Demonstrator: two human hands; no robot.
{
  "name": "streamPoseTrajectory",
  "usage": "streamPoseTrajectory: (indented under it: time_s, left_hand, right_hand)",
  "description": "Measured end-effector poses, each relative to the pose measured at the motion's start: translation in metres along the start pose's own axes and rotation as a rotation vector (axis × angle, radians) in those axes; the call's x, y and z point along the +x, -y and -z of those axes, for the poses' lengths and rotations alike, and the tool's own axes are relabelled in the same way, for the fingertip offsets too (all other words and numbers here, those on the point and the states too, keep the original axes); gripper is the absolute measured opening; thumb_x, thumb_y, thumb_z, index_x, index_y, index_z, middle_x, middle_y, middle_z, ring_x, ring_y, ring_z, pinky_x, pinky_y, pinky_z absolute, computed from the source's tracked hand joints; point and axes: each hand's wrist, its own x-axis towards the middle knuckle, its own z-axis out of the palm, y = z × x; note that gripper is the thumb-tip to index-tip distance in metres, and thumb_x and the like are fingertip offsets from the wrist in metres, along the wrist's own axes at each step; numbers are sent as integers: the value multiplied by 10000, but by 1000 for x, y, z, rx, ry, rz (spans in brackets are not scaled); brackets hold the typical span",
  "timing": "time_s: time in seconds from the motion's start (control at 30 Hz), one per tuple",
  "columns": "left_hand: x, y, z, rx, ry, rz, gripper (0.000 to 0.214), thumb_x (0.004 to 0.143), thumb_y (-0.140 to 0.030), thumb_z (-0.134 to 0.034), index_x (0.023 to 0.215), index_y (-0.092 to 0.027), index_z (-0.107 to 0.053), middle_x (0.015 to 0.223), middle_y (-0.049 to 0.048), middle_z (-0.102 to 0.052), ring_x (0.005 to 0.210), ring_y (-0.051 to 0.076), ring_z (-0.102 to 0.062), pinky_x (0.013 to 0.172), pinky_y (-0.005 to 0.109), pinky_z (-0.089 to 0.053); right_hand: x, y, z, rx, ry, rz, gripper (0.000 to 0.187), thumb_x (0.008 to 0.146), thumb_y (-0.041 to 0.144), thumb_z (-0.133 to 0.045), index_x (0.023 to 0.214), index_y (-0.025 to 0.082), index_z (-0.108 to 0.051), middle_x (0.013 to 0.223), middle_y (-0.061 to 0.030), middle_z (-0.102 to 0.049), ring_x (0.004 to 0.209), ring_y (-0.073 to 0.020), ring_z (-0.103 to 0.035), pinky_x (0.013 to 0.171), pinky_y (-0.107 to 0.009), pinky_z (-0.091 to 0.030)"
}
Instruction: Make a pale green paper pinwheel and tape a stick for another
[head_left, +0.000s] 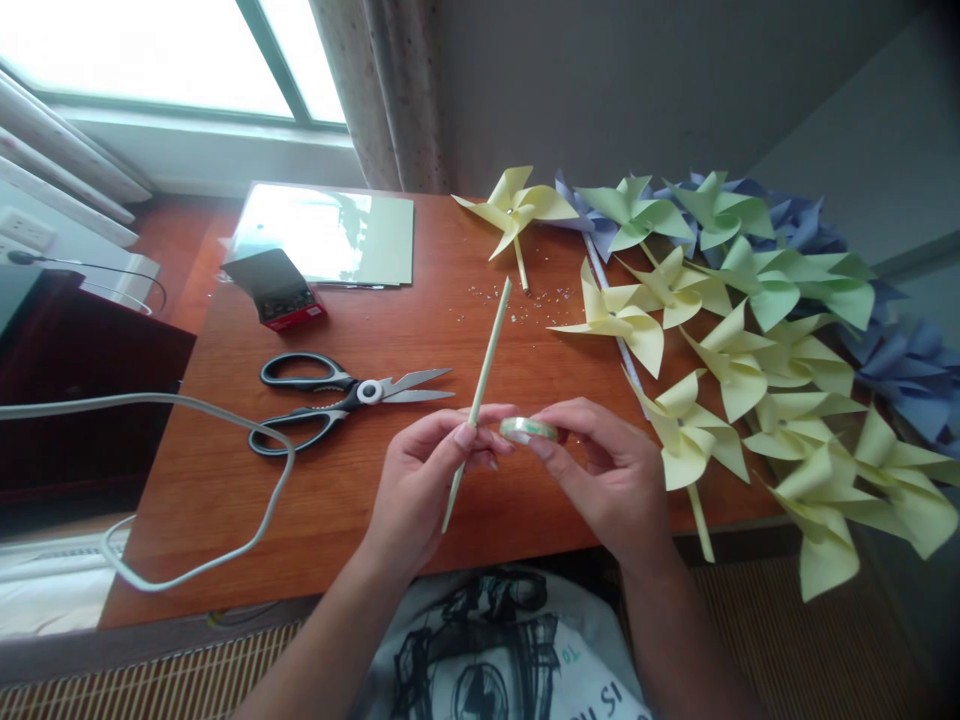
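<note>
My left hand pinches a thin, pale yellow-green rolled paper stick, which slants upward over the table. Close to its right side, my right hand holds a small roll of clear tape between thumb and fingers. The roll is near the left fingertips; whether a strip of tape runs to the stick I cannot tell. Left of my hands lie open scissors with black and grey handles. Finished paper pinwheels, such as a yellow one, spread out to the right.
A red box with its dark lid raised stands behind the scissors. Paper sheets lie at the back left. Paper scraps dot the wooden table. A white cable loops over the left edge. Green pinwheels crowd the right.
</note>
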Motion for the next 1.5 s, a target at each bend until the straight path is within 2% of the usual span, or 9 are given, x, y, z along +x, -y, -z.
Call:
streamPoseTrajectory:
  time_s: [0.27,0.43,0.5,0.63,0.9,1.03,1.13,1.5]
  left_hand:
    - [-1,3,0,-74,-15,30,137,883,-267,-719,823,-173,-797,973,80,-798,795,131,-697,741,200,-551]
    - [-2,0,0,-7,-45,13,138,871,-275,-731,795,-174,-786,1023,91,-797,797,154,-701,771,244,-564]
    - [-2,-1,0,39,-33,-3,133,872,-273,-729,803,-173,-785,1021,94,-798,796,154,-694,783,248,-562]
    - [-2,-2,0,73,-15,-25,147,873,-275,-724,779,-173,-773,1031,94,-797,818,165,-695,790,258,-563]
    - [-1,-2,-1,58,-36,-7,165,877,-269,-712,777,-158,-782,1029,103,-795,749,143,-667,725,238,-550]
    - [0,0,0,16,-23,-2,167,888,-266,-701,780,-164,-777,960,85,-797,719,131,-662,684,215,-538]
    - [0,2,0,-20,-21,14,137,866,-262,-725,781,-171,-780,900,75,-793,733,144,-679,684,218,-549]
    - [0,6,-1,-53,-40,44,115,853,-275,-748,798,-180,-783,996,85,-802,807,172,-721,740,245,-577]
  right_hand:
    - [-1,0,2,-52,16,-30,31,899,208,-703,925,222,-713,869,-34,-730,801,-191,-667,727,-333,-547]
    - [-1,-4,4,-134,29,29,213,913,155,-652,1092,256,-710,989,-41,-745,877,-202,-676,787,-354,-557]
    - [0,-4,4,-157,52,74,233,918,155,-651,1115,263,-713,1003,-40,-752,916,-209,-680,815,-364,-558]
    - [2,-3,4,-169,66,106,163,934,190,-661,1060,265,-733,970,-38,-765,907,-210,-691,814,-369,-564]
    - [-1,-1,4,-75,32,-2,110,935,198,-664,1009,238,-735,945,-40,-767,880,-197,-718,792,-329,-568]
    - [-1,2,3,-43,19,-29,109,932,191,-662,1006,230,-733,941,-40,-766,880,-195,-723,795,-324,-572]
    - [-1,3,4,-59,29,-4,119,926,183,-664,1007,238,-732,934,-40,-764,875,-203,-719,786,-338,-580]
    - [-1,7,-1,-96,50,109,162,907,156,-698,1022,259,-743,960,-35,-778,906,-215,-699,829,-386,-576]
